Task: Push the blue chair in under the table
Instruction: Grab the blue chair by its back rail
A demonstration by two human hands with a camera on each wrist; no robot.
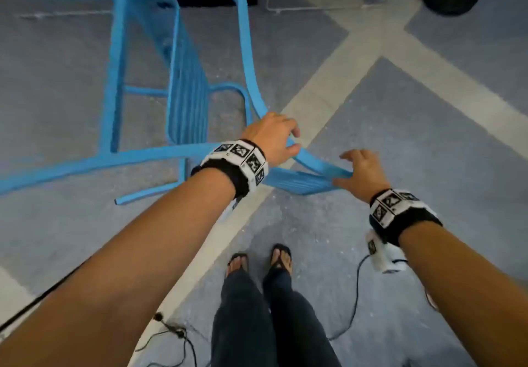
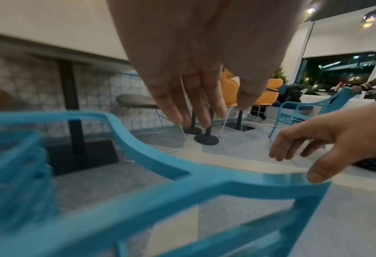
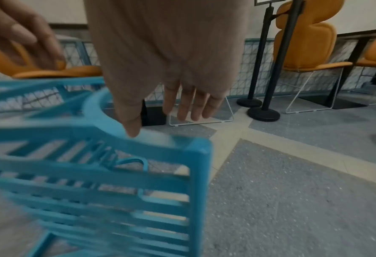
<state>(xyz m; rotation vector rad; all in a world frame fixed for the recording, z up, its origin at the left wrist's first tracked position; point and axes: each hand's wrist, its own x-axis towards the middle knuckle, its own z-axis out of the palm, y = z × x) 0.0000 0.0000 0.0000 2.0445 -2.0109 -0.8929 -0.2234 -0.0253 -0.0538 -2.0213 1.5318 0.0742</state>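
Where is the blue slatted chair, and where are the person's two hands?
blue slatted chair (image 1: 187, 89): head view, on the slats.
left hand (image 1: 271, 138): head view, back of the hand.
right hand (image 1: 363, 171): head view, back of the hand.

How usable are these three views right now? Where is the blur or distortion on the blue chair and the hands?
Head view: wide-angle bending, blue chair soft, both hands fairly sharp. Left wrist view: left hand close and out of focus, near chair frame smeared, room beyond clearer. Right wrist view: chair slats motion-blurred, right hand soft, floor and orange seats sharper.
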